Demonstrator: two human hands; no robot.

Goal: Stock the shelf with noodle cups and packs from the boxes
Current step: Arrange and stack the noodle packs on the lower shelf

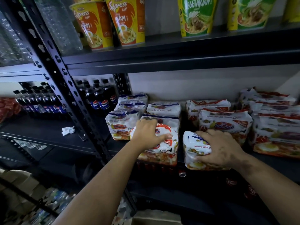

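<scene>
Black metal makes up the shelf (178, 57), and both hands are at its middle board. On that board's front edge, the left hand (148, 135) has its fingers curled over the top of a red noodle pack (164, 153). Just right of that pack, the right hand (222, 149) wraps its fingers around a blue noodle pack (194, 148). More packs (225, 122) sit behind them, and noodle cups (128, 21) stand on the board above.

Noodle packs (225, 125) glossy plastic film; shelf (178, 57) matt black metal
</scene>
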